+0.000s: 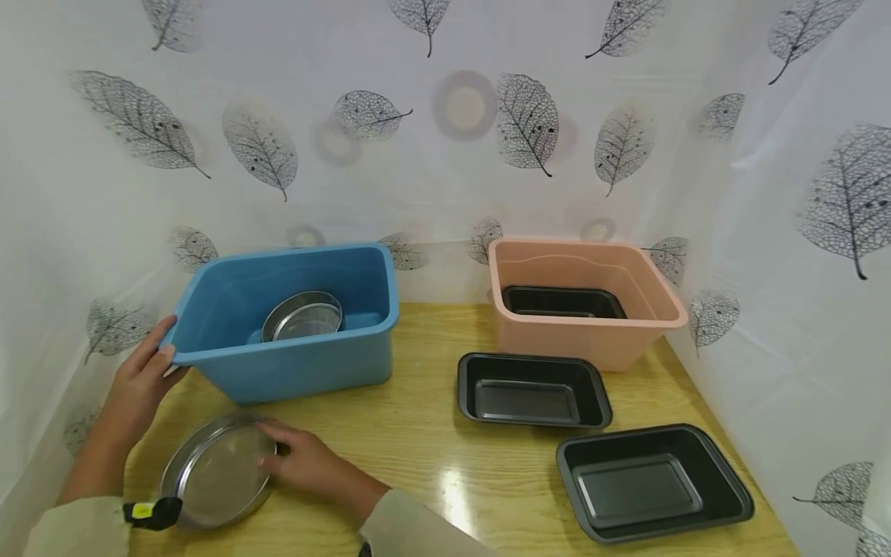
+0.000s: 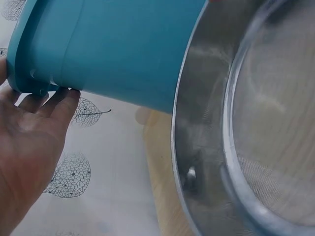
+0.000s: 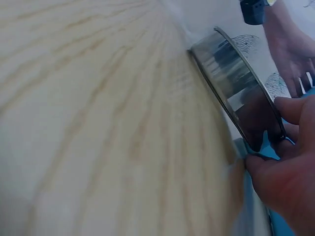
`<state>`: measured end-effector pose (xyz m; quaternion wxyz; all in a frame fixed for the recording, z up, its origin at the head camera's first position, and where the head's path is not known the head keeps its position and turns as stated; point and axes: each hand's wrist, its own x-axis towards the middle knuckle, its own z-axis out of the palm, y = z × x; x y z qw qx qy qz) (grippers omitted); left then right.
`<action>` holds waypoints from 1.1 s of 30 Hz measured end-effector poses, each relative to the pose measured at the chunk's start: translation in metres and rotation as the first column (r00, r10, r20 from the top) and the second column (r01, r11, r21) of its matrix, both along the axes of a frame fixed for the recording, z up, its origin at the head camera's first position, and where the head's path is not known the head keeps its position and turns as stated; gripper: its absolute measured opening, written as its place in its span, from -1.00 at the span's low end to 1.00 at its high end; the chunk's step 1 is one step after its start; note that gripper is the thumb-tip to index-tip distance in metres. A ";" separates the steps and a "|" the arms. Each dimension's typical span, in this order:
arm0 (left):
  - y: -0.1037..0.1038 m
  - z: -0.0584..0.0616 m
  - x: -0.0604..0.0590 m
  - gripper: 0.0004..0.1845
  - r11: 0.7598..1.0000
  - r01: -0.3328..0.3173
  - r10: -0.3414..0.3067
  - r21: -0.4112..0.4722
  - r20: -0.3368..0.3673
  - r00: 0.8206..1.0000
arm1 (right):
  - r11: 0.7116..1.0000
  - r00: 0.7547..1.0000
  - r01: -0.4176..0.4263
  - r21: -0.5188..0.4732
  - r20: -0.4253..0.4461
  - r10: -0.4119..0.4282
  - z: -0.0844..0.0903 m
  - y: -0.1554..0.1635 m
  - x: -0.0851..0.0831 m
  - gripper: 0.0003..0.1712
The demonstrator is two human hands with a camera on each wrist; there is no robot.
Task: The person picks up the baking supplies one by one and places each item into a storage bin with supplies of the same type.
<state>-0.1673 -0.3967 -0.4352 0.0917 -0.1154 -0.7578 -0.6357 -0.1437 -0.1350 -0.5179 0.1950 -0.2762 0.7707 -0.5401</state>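
The right hand (image 1: 306, 464) grips the rim of a round steel sieve (image 1: 217, 473) lying on the wooden table (image 1: 418, 464), at about seven o'clock from the blue tub (image 1: 292, 363). The left hand (image 1: 142, 379), fingers straight, touches the tub's left rim. A second sieve (image 1: 302, 317) sits inside the tub.

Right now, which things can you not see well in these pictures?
- Head view: the black pan inside the pink tub is half hidden by the tub's front wall.
- Left wrist view: the round sieve is cut off by the frame edge.
- Right wrist view: the table is blurred.
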 end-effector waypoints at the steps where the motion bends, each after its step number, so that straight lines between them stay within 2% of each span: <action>1: 0.000 0.000 0.000 -0.38 1.000 0.001 -0.001 0.005 -0.002 1.000 | 1.000 1.000 -0.004 -0.006 0.011 0.004 0.002 0.002 -0.001 -0.41; 6: -0.001 -0.001 0.000 -0.38 1.000 0.012 -0.012 0.018 -0.008 1.000 | 0.999 0.998 -0.025 -0.021 0.059 0.026 0.009 0.010 -0.007 -0.41; 9: -0.001 -0.001 0.000 -0.38 1.000 0.013 -0.013 0.012 -0.010 1.000 | 0.999 0.998 -0.010 -0.050 0.067 0.013 0.008 0.014 -0.011 -0.41; 13: -0.001 -0.001 0.000 -0.37 1.000 0.020 -0.020 0.009 -0.015 1.000 | 0.996 0.995 0.047 -0.073 0.094 -0.040 0.006 0.021 -0.014 -0.43; 20: -0.001 0.000 0.001 -0.38 0.999 0.036 -0.036 -0.004 -0.014 0.999 | 0.984 0.971 0.128 -0.120 0.217 -0.100 0.005 0.032 -0.017 -0.49; 23: -0.001 0.001 0.000 -0.38 0.999 0.026 -0.027 -0.022 -0.017 1.000 | 0.974 0.959 0.147 -0.170 0.267 -0.098 0.004 0.036 -0.019 -0.51; 33: -0.002 -0.001 0.001 -0.38 0.999 -0.001 0.001 -0.048 -0.003 1.000 | 0.951 0.953 0.152 -0.270 0.295 -0.068 -0.006 0.048 -0.023 -0.49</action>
